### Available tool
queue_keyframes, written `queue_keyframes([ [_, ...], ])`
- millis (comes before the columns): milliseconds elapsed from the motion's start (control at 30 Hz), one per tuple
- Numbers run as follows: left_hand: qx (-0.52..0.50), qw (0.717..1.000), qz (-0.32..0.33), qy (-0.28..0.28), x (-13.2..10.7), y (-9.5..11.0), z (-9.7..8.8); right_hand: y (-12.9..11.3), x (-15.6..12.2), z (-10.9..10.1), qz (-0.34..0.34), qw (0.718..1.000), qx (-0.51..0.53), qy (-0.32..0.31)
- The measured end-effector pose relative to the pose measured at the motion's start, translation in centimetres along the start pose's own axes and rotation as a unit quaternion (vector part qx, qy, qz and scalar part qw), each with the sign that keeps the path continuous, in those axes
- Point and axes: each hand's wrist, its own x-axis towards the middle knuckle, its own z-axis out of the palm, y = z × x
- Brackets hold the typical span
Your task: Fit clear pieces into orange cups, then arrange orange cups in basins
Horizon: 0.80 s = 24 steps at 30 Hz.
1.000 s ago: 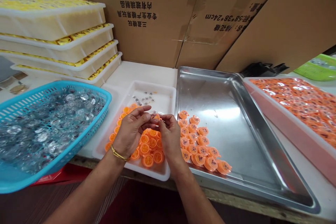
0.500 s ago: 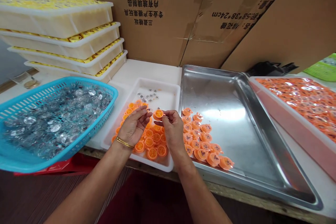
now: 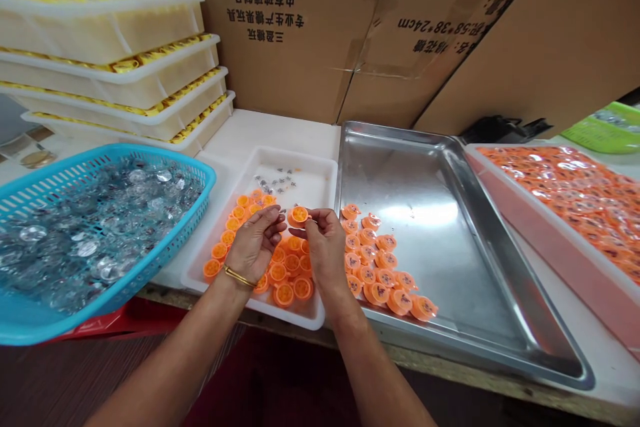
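Observation:
Between the thumb and fingers of my right hand (image 3: 326, 243) is a small round orange plastic cup (image 3: 299, 215), its patterned open face turned up. Just left of it, my left hand (image 3: 255, 240) has thumb and fingertips drawn together in a pinch. A tiny greyish bit seems to show at those fingertips, too small to name. Both hands are over a white tray (image 3: 327, 180). Many similar orange cups (image 3: 279, 272) lie in its near part, some hidden by my hands. Small silver pieces (image 3: 277, 180) are scattered at its far end.
A metal tray (image 3: 395, 167) on the right bears orange cups with printed tops (image 3: 379, 292). A blue basket (image 3: 200, 203) of clear round pieces stands left. Behind are stacked cream trays (image 3: 145, 90) and cardboard boxes (image 3: 280, 73). Far right sits a bin of wrapped orange pieces (image 3: 565, 193).
The whole view has shifted, so the surroundings appear slightly further left. My left fingertips are pinched closer together near the cup. My right hand still holds the orange cup.

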Motion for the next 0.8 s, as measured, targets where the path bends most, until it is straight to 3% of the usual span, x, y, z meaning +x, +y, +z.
queue_keyframes([
  [167,-0.032,0.999,-0.006,-0.023,0.03,0.39,0.59,-0.32,0.10,0.17,-0.001,0.999,0.029,0.028],
  [600,-0.070,0.993,-0.044,-0.081,-0.12,0.43,0.26,-0.18,-0.03,0.10,0.000,1.000,0.025,0.013],
  [700,-0.053,0.995,-0.028,-0.079,-0.26,0.33,0.52,-0.21,-0.04,0.16,-0.002,1.000,0.017,0.006],
  [800,0.004,0.997,0.043,-0.064,-0.67,0.05,1.15,-0.12,0.03,0.21,0.000,1.000,0.008,0.002],
])
